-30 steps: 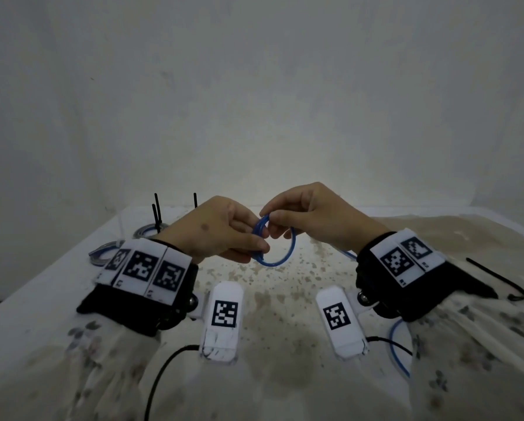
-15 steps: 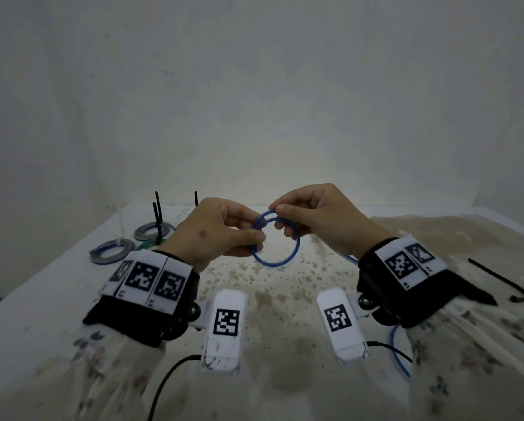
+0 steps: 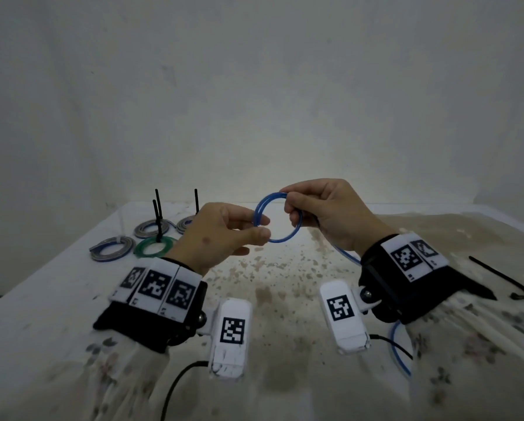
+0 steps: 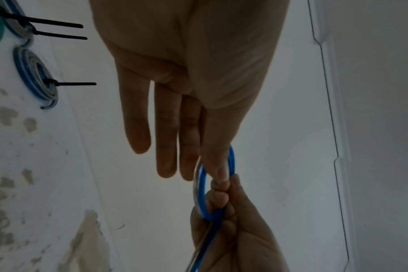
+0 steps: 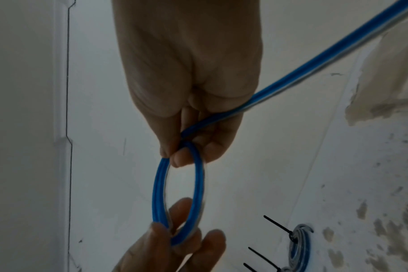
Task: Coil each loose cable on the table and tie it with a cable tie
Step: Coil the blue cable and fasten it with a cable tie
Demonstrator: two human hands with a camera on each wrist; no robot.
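Since the earlier frames both hands have risen and the blue loop has widened. On the table [image 3: 57, 287], four coils [image 3: 151, 246] lie tied at middle left; three tie tails stand upright. The blue cable [image 3: 277, 218], centre frame, shows about two turns, its tail trailing lower right: unfinished, untied. One loose cable tie [image 3: 497, 276] waits at right. Left hand [image 3: 221, 235] pinches the loop's left side; right hand [image 3: 327, 214] grips its right.

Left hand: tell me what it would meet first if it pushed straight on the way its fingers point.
Most likely the right hand. The left hand points across the blue cable loop it pinches, and the right hand's fingers grip the loop's far side. Depth is unclear, so it might pass just beside them.
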